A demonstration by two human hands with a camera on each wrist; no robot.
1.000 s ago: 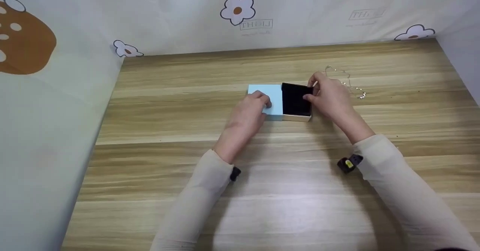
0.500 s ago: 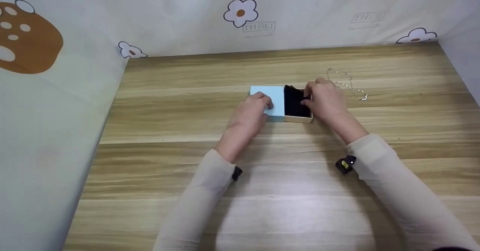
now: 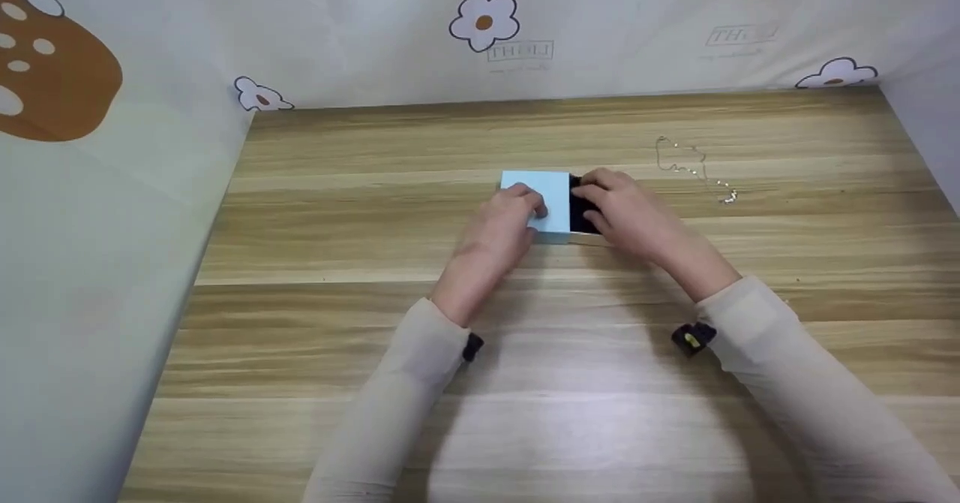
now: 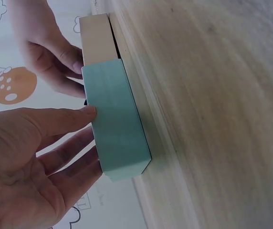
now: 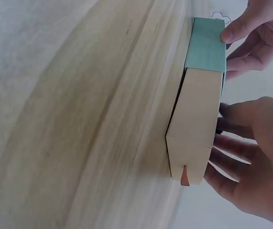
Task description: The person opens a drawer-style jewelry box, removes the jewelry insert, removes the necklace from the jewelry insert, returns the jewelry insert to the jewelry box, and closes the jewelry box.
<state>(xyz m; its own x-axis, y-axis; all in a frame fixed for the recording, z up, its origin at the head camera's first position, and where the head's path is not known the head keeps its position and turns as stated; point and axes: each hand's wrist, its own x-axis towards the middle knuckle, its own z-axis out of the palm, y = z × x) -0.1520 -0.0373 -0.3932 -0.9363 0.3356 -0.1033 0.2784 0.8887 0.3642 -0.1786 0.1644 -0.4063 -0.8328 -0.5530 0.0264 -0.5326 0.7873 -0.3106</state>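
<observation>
A light blue box sleeve (image 3: 553, 184) lies flat on the table, with a beige drawer (image 5: 194, 109) pulled partly out to its right. My left hand (image 3: 491, 229) holds the sleeve, thumb at its near edge and fingers bent over the top. In the drawer sits a black insert (image 3: 578, 219), mostly covered by my right hand (image 3: 634, 214). That hand's fingers and thumb are spread apart and press on the insert. A small brown ribbon tab (image 5: 184, 176) sticks out of the drawer's end in the right wrist view.
A thin silvery chain necklace (image 3: 729, 198) lies loosely on the wooden table (image 3: 360, 188), behind and right of the box. A patterned white cloth (image 3: 360, 37) borders the table at the back and left. Black wrist cameras (image 3: 691, 339) sit on the sleeves.
My right hand has moved left over the drawer. The black insert, tilted up at its edge and then crumpled at a back corner, now lies lower under my fingers. My left hand stays put.
</observation>
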